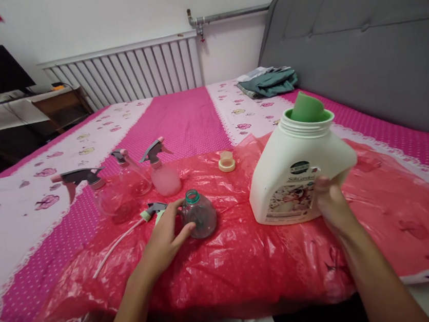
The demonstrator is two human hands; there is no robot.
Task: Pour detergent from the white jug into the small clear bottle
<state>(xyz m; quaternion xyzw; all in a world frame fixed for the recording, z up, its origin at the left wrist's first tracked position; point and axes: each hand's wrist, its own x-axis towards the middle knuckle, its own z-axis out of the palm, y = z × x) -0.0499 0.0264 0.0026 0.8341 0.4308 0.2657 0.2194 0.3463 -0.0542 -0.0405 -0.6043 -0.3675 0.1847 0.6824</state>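
My left hand (170,229) is around the left side of a small clear bottle (204,219) with a green threaded neck and no top on it. The thumb lies at the bottle's front; the other fingers are partly hidden behind it. Beside that hand lies a trigger spray head (153,209) with a long white tube. With my right hand (331,199) I grip a large white detergent jug (279,184) by its handle side. The jug leans slightly, and a green pour spout (307,109) shows in its uncapped mouth. Between the bottles sits a small yellowish cap (226,161).
Several spray bottles stand at the left: a clear one (112,201), another clear one (135,180), and one with pink liquid (165,180). Red plastic sheeting (230,267) covers the near bed. Folded clothes (269,82) lie farther back by the grey headboard (372,50).
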